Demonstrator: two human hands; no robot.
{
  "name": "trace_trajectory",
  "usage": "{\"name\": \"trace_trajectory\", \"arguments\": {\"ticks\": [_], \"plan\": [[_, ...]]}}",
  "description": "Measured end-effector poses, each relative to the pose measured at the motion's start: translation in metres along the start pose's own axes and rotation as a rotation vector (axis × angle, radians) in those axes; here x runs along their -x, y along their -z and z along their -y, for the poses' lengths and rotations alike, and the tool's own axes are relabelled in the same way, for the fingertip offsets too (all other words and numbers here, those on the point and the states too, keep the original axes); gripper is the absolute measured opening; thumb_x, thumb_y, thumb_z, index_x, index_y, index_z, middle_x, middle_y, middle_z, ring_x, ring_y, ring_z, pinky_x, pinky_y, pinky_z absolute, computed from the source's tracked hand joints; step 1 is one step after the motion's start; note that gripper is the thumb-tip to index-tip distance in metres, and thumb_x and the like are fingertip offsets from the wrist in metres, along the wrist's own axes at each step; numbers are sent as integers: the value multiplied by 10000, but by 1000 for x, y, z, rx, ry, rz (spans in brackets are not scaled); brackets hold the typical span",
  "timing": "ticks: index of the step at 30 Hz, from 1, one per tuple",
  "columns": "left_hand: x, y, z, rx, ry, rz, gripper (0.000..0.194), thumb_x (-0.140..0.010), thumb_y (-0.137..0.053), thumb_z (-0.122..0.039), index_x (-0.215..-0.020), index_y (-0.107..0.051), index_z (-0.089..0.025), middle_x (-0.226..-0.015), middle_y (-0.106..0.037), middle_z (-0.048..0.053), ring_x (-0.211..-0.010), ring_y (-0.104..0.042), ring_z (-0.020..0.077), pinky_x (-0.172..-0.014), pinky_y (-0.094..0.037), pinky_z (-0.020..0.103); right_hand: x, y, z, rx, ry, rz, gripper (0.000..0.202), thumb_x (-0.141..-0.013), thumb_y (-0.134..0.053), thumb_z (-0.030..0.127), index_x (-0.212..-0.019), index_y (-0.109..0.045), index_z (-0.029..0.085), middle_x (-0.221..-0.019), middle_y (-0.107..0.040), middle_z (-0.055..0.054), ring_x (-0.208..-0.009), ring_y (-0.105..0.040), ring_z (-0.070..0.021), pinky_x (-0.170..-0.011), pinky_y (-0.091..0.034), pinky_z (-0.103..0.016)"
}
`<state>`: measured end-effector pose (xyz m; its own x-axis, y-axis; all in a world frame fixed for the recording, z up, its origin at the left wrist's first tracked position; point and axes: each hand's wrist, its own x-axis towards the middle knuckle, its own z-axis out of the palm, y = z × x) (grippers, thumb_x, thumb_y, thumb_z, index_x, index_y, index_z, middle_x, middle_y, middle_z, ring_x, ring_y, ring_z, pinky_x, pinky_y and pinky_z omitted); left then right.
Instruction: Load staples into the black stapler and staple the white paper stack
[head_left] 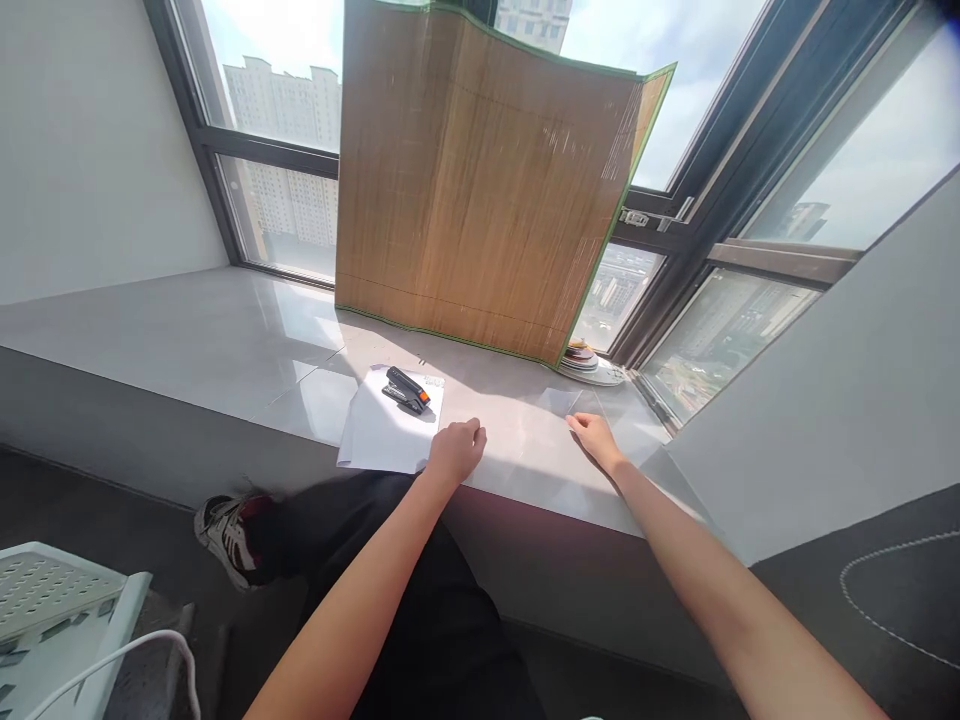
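My left hand (456, 450) rests on the window sill with its fingers curled in, beside the right edge of a white sheet of paper (382, 430). Nothing shows sticking out of this hand. On the upper part of the paper lies a black stapler (407, 390) with an orange end. Farther right, my right hand (594, 437) is low over the sill, its fingertips pressed together. A faint, clear-looking patch shows just beyond those fingertips; I cannot tell whether it is a transparent sheet or a reflection.
A bamboo mat (480, 190) with green edging stands against the window behind the sill (510, 415). Stacked plates or discs (589, 365) sit at its lower right corner. A white perforated plastic piece (67, 620) and a white cable (150, 637) are at lower left.
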<state>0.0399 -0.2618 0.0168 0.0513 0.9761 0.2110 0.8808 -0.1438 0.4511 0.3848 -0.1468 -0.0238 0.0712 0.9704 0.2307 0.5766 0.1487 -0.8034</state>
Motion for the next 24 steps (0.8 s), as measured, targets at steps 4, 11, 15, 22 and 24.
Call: {"name": "trace_trajectory", "arguments": {"ticks": [4, 11, 15, 22, 24], "plan": [[-7, 5, 15, -66, 175, -133, 295, -1038, -455, -234, -1033, -745, -176, -1039, -713, 149, -1020, -688, 294, -863, -504, 367, -2, -1, -3, 70, 40, 6, 497, -838, -608, 557, -627, -275, 254, -576, -286, 56, -580, -276, -118, -547, -232, -287], [-3, -5, 19, -216, 378, -204, 508, -929, -572, -251, -1386, -662, -50, -1523, -538, 285, -1513, -440, 410, -1246, -361, 507, -1, -1, -4, 117, 47, -26, 471, -862, -560, 551, -638, -272, 253, -577, -294, 54, -577, -278, -122, -565, -241, -295], [-2, -12, 20, -252, 465, -113, 702, -991, -539, -451, -1584, -528, -75, -1710, -362, 291, -1634, -227, 487, -1304, -195, 636, -5, -2, -8, 138, 52, -24, 470, -852, -554, 565, -626, -286, 251, -561, -314, 50, -572, -303, -126, -569, -251, -293], [-1, -22, 20, -237, 377, 41, 882, -1027, -431, -662, -1700, -390, -95, -1759, -275, 297, -1659, -88, 524, -1290, -111, 715, -8, -3, -12, 176, 77, -18, 446, -853, -526, 543, -619, -290, 245, -574, -314, 41, -583, -311, -131, -577, -256, -297], [-2, -24, 15, -225, 352, 71, 896, -1027, -423, -674, -1696, -394, -78, -1763, -250, 308, -1659, -75, 530, -1291, -102, 715, -8, -3, -11, 188, 82, -17, 446, -847, -530, 539, -609, -295, 245, -570, -319, 37, -585, -314, -133, -576, -258, -297]]}}
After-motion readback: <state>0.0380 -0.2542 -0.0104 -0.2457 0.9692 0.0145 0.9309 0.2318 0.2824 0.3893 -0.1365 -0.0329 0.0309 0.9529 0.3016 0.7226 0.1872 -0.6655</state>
